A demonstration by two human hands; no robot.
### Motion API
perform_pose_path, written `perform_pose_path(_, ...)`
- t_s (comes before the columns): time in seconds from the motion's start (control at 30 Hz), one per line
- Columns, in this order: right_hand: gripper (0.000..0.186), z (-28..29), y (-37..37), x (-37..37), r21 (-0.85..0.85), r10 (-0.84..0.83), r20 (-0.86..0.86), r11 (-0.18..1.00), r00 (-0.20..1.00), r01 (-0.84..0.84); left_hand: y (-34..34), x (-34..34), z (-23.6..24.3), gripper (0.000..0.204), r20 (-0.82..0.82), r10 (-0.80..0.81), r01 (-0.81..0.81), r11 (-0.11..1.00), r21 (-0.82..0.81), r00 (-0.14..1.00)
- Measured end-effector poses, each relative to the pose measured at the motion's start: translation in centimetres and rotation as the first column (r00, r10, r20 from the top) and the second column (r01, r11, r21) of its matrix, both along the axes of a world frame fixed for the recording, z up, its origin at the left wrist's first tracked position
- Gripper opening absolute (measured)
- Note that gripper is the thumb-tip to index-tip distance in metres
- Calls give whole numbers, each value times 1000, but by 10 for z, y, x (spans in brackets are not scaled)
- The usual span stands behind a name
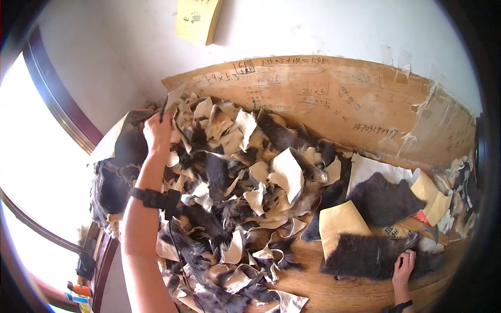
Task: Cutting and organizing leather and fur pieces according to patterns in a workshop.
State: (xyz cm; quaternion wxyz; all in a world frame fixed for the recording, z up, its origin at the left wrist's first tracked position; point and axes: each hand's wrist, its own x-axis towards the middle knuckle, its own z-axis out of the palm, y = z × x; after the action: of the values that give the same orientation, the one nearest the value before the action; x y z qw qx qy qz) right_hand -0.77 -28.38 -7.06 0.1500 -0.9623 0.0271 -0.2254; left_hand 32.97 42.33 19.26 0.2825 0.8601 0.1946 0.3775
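Note:
My left hand (158, 129) reaches to the far left end of a large heap of fur scraps (224, 172), dark hair on one side and pale hide on the other. Its fingers are closed on a fur scrap (176, 98) at the top of the heap. At the lower right, my right hand (404, 263) lies on the edge of a flat dark fur piece (365, 255), fingers curled and pressed together on it. Just beyond that piece are a tan paper sheet (339, 221) and another dark fur piece (386, 198).
A cardboard panel (313, 88) with handwriting stands along the wall behind the heap. Bright windows (36, 125) are on the left. A paper pad (197, 21) hangs on the wall. The wooden tabletop (323, 295) shows at the front; more scraps (459, 193) lie far right.

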Motion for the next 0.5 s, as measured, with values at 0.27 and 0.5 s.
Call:
perform_pose_path(0.27, 14, -6, -8, -7, -56, -52, -14, 997, 999, 51, -18, -4, -81, 61, -416, -460, 470, 878, -85, 784)
perform_pose_path(0.5, 15, -4, 1, -1, -2, -5, 13, 1000, 1000, 5, -40, -9, -67, 18, -202, -561, 562, 825, -55, 803)
